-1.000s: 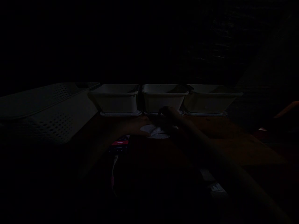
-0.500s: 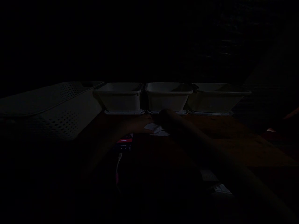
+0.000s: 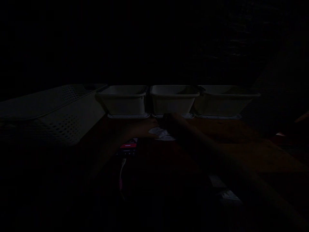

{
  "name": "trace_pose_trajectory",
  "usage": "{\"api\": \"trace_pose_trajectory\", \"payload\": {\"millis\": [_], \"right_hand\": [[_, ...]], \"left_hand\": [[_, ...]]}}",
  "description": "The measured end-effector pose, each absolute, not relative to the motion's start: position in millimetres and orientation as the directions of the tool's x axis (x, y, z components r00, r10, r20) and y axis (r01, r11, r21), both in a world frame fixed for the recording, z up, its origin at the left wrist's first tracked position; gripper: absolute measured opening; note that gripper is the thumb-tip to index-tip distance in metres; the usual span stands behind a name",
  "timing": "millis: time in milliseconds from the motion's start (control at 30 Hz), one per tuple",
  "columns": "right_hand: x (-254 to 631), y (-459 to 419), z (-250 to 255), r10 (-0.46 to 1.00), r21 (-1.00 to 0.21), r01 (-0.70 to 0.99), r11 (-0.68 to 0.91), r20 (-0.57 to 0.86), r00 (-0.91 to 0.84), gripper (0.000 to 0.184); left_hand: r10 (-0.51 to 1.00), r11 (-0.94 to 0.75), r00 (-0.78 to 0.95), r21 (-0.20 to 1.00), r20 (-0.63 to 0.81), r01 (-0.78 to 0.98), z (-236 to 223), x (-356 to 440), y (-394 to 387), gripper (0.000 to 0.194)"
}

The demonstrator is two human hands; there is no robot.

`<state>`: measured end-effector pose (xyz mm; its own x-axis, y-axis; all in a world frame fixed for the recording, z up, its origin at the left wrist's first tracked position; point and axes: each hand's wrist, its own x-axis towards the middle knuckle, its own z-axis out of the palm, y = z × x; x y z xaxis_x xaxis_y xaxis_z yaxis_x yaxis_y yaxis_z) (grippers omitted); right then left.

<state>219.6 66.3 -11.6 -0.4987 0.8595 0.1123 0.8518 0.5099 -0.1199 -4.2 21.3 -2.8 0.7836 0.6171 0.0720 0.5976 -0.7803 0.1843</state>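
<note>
The picture is very dark. A small white piece (image 3: 162, 133), thin and creased like cloth or paper, lies on the brown wooden table between my hands. My left hand (image 3: 144, 128) grips its left edge, thumb on the near side and fingers on the far side. Over its far right edge reaches my right hand (image 3: 174, 120), back of the hand up; its fingers are lost in shadow. A phone (image 3: 128, 146) with a lit red and white screen lies just below my left wrist, and a white cable (image 3: 122, 168) is plugged into it.
Three pale tubs, the left one (image 3: 125, 102), the middle one (image 3: 172, 102) and the right one (image 3: 223, 104), stand in a row behind my hands. At left is a pale perforated basket (image 3: 89, 112). A whitish printed item (image 3: 229, 196) shows beneath my right forearm.
Almost nothing differs. Both hands stay at the white piece, and the right hand has shifted only very slightly.
</note>
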Motion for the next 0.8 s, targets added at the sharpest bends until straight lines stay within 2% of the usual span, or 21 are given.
{"api": "trace_pose_trajectory", "payload": {"millis": [100,267,500,800], "right_hand": [[227.1,70.9,-11.1,0.873,-0.179,0.854,0.488,0.096,-0.478,0.033],[241.4,80.4,-11.8,0.897,-0.21,0.872,0.442,0.089,-0.433,0.03],[252.3,86.1,-11.0,0.927,-0.141,0.919,0.369,0.122,-0.354,0.032],[268.7,85.1,-1.8,0.951,-0.227,0.929,0.293,0.171,-0.258,0.024]], "left_hand": [[0.629,-0.769,0.775,0.196,0.065,0.608,-1.5,-4.3,20.1,0.056],[0.676,-0.721,0.737,0.214,0.003,0.659,7.6,-1.6,13.2,0.056],[0.705,-0.692,0.709,0.2,-0.021,0.694,11.3,-0.9,9.6,0.056],[0.694,-0.708,0.72,0.174,-0.006,0.684,9.6,-0.8,11.4,0.058]]}}
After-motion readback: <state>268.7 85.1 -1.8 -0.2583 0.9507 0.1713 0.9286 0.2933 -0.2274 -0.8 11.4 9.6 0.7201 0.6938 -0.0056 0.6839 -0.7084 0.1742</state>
